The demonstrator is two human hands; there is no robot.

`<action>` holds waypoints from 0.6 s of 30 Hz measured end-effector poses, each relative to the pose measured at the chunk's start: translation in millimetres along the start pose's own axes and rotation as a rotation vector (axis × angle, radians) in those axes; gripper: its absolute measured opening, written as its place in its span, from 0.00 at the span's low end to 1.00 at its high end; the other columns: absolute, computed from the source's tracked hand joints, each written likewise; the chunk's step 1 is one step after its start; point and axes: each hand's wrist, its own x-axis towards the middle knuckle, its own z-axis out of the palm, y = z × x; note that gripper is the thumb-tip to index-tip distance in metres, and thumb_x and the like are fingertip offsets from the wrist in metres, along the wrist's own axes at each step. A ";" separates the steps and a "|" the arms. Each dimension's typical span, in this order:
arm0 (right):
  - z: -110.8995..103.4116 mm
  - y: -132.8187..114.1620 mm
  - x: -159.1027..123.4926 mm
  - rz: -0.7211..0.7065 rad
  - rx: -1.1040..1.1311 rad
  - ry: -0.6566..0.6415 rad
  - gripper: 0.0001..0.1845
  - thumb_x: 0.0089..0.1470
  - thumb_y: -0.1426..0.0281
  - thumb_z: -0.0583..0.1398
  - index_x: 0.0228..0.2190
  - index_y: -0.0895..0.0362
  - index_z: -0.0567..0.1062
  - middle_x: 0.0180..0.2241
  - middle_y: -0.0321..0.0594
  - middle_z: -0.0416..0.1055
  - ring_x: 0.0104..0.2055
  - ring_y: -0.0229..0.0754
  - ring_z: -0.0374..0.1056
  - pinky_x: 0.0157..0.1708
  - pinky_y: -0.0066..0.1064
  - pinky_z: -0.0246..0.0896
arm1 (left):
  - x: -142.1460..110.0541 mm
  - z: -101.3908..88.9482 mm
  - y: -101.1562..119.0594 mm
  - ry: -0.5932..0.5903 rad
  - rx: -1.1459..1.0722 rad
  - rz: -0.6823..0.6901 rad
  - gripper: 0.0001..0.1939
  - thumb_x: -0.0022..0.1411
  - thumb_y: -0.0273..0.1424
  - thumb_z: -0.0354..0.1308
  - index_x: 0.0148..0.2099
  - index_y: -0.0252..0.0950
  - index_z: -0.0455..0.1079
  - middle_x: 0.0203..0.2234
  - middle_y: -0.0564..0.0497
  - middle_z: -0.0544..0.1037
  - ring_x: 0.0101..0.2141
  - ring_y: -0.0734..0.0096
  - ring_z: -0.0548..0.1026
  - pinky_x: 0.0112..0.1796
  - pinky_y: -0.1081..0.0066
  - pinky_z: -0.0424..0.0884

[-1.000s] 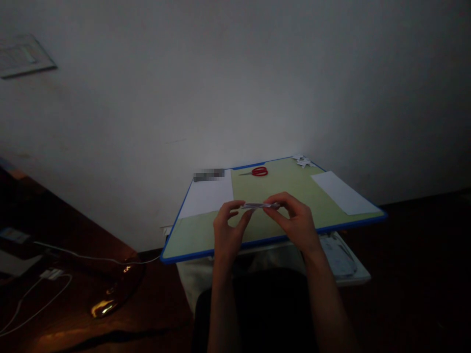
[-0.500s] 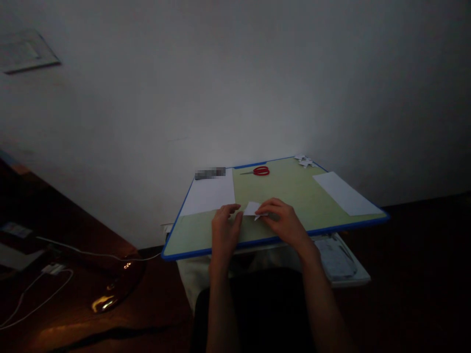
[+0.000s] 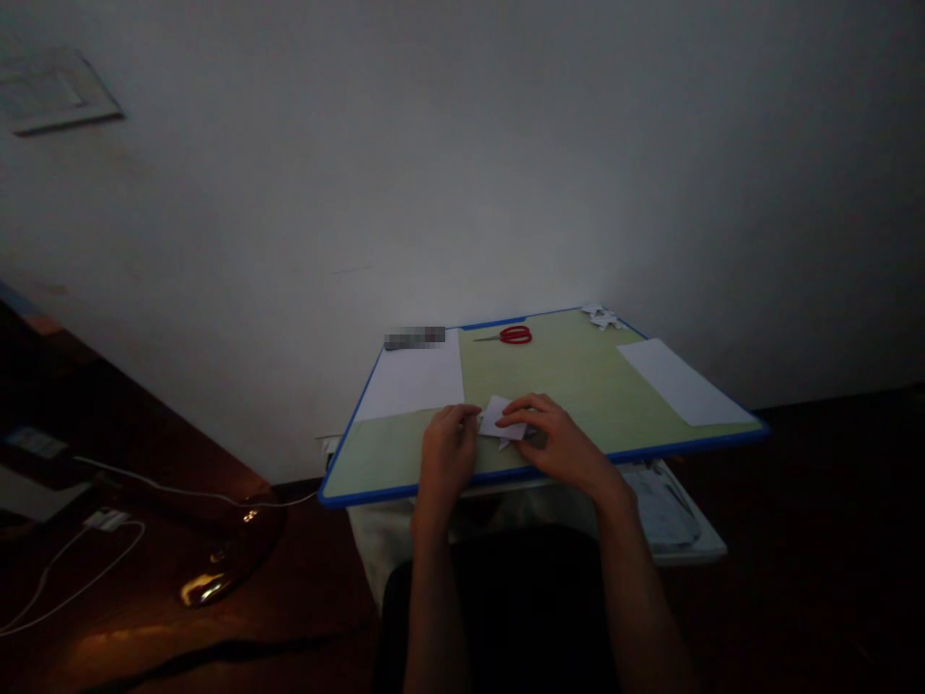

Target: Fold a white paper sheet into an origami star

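Note:
A small folded piece of white paper (image 3: 495,420) is at the front of the light-green tabletop (image 3: 549,376), between my hands. My right hand (image 3: 560,439) grips it from the right, fingers on top and thumb at the lower edge. From the left, my left hand (image 3: 448,445) has its fingertips and thumb drawn together at the paper's left edge, apparently pinching a corner. A pointed flap shows below the main square. The exact folds are too dim to make out.
Red-handled scissors (image 3: 515,335) lie toward the back. White sheets rest at left (image 3: 415,381) and right (image 3: 679,381). Several folded white paper pieces (image 3: 601,317) sit in the back right corner. A blurred-out object (image 3: 414,337) lies at the back left. A wall (image 3: 462,193) stands behind.
My left fingers have closed in toward the paper's left edge. My right fingers have moved onto the paper's top, and its square face has turned and shows more fully.

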 end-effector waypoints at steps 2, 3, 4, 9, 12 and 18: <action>-0.4 -0.6 0.3 0.018 -0.006 -0.004 0.27 0.49 0.87 0.64 0.45 0.49 0.84 0.49 0.42 0.77 0.54 0.50 0.71 0.59 0.48 0.66 | 0.2 -0.7 1.7 -0.012 -0.010 0.009 0.10 0.69 0.23 0.56 0.43 0.37 0.79 0.39 0.43 0.85 0.42 0.56 0.82 0.45 0.58 0.76; -0.7 -0.8 0.7 0.031 -0.011 -0.004 0.26 0.50 0.86 0.64 0.45 0.49 0.83 0.49 0.42 0.77 0.54 0.50 0.71 0.59 0.48 0.66 | 0.2 -1.5 3.1 -0.017 -0.017 0.015 0.10 0.69 0.23 0.57 0.44 0.36 0.79 0.39 0.43 0.85 0.42 0.56 0.82 0.45 0.58 0.76; -0.9 -1.2 1.1 0.045 -0.017 -0.002 0.24 0.50 0.85 0.65 0.45 0.49 0.83 0.48 0.42 0.77 0.54 0.51 0.71 0.58 0.48 0.66 | 0.2 -2.6 4.7 -0.024 -0.025 0.022 0.10 0.69 0.23 0.57 0.44 0.37 0.79 0.39 0.44 0.85 0.42 0.57 0.82 0.45 0.59 0.76; -1.6 -3.4 2.8 0.097 -0.025 -0.013 0.17 0.52 0.82 0.67 0.41 0.52 0.82 0.43 0.41 0.77 0.50 0.49 0.71 0.53 0.43 0.68 | -1.2 -9.2 13.5 -0.080 -0.078 0.080 0.08 0.69 0.24 0.60 0.44 0.39 0.80 0.41 0.46 0.85 0.44 0.59 0.82 0.48 0.61 0.76; -1.8 -4.6 3.1 0.093 -0.005 -0.026 0.14 0.53 0.81 0.67 0.39 0.53 0.82 0.42 0.41 0.77 0.48 0.47 0.73 0.51 0.41 0.68 | -2.2 -9.5 13.9 -0.125 -0.063 0.092 0.08 0.68 0.24 0.62 0.44 0.39 0.81 0.41 0.46 0.85 0.45 0.57 0.82 0.49 0.59 0.76; -2.6 -3.4 2.9 0.101 -0.003 -0.041 0.10 0.56 0.79 0.67 0.36 0.53 0.82 0.41 0.40 0.79 0.47 0.47 0.75 0.50 0.40 0.69 | -3.1 -4.8 7.1 -0.189 0.002 0.095 0.09 0.65 0.22 0.65 0.43 0.40 0.82 0.40 0.46 0.86 0.43 0.55 0.81 0.49 0.57 0.76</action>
